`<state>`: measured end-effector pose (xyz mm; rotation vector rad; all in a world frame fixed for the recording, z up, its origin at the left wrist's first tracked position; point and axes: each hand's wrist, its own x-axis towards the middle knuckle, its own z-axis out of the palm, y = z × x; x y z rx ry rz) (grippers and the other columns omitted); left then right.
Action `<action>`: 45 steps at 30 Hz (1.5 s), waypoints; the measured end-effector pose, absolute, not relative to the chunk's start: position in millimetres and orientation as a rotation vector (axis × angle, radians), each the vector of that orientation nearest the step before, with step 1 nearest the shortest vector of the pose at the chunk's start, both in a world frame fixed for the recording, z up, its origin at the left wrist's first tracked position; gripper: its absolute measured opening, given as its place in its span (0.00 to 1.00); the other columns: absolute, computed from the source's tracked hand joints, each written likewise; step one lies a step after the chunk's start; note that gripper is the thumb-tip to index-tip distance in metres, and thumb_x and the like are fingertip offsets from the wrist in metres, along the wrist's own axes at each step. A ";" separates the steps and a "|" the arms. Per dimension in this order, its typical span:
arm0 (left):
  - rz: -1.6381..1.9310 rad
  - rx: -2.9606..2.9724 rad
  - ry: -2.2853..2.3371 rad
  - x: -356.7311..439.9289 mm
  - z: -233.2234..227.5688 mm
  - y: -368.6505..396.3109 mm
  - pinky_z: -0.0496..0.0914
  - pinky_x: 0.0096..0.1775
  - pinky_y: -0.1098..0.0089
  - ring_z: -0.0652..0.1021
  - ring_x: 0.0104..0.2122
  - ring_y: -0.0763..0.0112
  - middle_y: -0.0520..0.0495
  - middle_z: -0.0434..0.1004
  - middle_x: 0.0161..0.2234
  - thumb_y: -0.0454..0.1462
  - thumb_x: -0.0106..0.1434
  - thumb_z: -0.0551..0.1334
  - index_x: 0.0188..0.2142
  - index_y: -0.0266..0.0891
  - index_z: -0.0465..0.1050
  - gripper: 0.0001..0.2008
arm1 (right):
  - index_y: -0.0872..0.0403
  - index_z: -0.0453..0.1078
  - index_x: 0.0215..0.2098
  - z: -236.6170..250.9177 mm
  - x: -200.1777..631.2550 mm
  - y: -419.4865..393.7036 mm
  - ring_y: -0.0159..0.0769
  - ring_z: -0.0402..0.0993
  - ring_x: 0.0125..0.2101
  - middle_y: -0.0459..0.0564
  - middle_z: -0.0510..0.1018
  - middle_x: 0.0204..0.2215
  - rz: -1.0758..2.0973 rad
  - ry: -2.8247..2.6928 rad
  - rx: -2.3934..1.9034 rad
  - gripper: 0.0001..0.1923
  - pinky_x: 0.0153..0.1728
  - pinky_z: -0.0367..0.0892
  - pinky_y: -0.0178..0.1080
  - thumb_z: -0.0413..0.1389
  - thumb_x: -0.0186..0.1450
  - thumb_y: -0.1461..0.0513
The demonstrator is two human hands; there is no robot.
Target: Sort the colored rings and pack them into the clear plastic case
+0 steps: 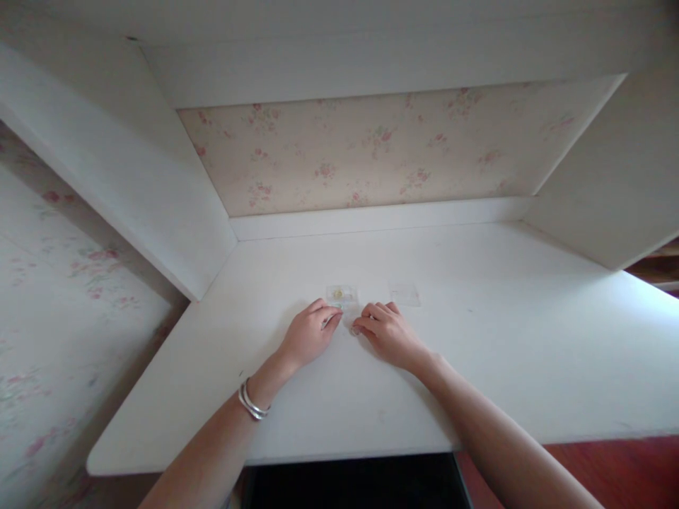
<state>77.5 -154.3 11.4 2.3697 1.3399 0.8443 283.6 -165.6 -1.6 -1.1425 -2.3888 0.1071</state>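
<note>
My left hand (312,331) rests on the white desk with thumb and forefinger pinched together. Its fingertips are at the lower edge of a small clear plastic packet (347,294) that has a round yellowish thing (338,293) in it. What the pinch holds is too small to make out. A short gap to the right, my right hand (390,332) is closed, fingers curled down toward the desk. A tiny pale, shiny bit (355,330) shows at its fingertips, its kind unclear. Just beyond that hand lies a second clear, flat plastic piece (406,293).
The white desktop (503,339) is bounded by a left side panel (159,191), a right panel (599,170) and a low back ledge (382,214). An overhead shelf (382,63) spans above. Below the front edge is a dark opening (355,484).
</note>
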 end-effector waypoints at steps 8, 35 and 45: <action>0.730 2.471 1.362 79.0 10.6 -159.9 0.68 0.39 0.73 0.74 0.34 0.73 0.48 0.72 0.36 0.39 0.66 0.52 0.40 0.44 0.74 0.12 | 0.52 0.71 0.37 -3.6 282.5 -162.2 0.35 0.66 0.36 0.49 0.71 0.33 0.155 -2.298 -1.164 0.08 0.39 0.55 0.38 0.49 0.68 0.63; 0.679 2.505 1.285 80.9 3.4 -160.1 0.67 0.36 0.74 0.72 0.31 0.75 0.50 0.66 0.35 0.41 0.65 0.55 0.41 0.48 0.75 0.11 | 0.52 0.71 0.37 -4.8 280.4 -163.3 0.34 0.67 0.37 0.49 0.71 0.34 0.258 -2.319 -1.073 0.10 0.39 0.58 0.38 0.48 0.68 0.63; 0.736 2.529 1.280 80.0 5.1 -160.0 0.66 0.34 0.74 0.72 0.31 0.76 0.50 0.68 0.35 0.41 0.65 0.54 0.37 0.44 0.74 0.11 | 0.52 0.70 0.37 -0.7 281.4 -163.1 0.34 0.67 0.36 0.50 0.70 0.33 0.329 -2.265 -1.059 0.10 0.39 0.58 0.38 0.47 0.68 0.62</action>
